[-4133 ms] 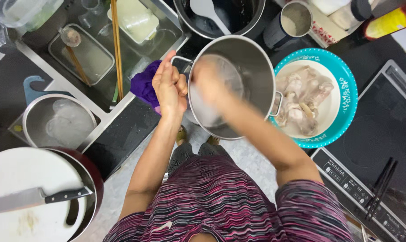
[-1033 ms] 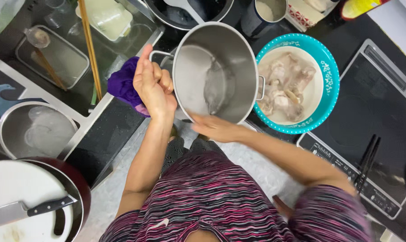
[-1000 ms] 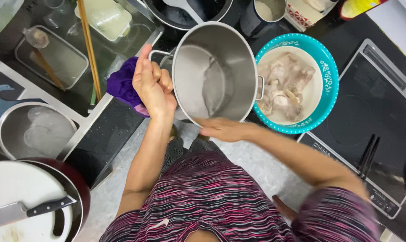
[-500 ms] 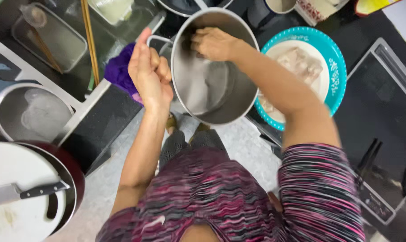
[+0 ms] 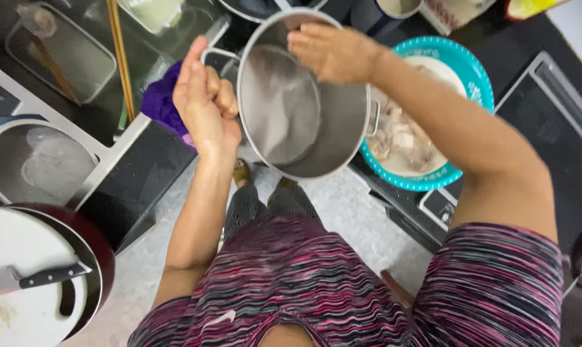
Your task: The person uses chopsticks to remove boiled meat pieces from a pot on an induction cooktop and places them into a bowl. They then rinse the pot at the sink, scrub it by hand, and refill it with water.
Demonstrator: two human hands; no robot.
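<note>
One steel pot (image 5: 304, 109) tilts over the gap between two counters. The left hand (image 5: 204, 103) is closed around its handle; the right hand (image 5: 329, 51) lies half-open inside its rim. One teal bowl (image 5: 471, 71) of meat sits beside it, and one knife (image 5: 27, 279) lies on a white board (image 5: 21, 315).

Speckled grey floor (image 5: 342, 218), black counter (image 5: 561, 128), sink (image 5: 79, 38) top left, even light

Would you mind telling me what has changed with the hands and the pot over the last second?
The right hand has moved from below the steel pot, by the person's body, up to its far rim and now reaches inside. The left hand stays closed on the pot's near handle, holding it tilted. The teal bowl of raw meat, the purple cloth and the knife lie where they were.
</note>
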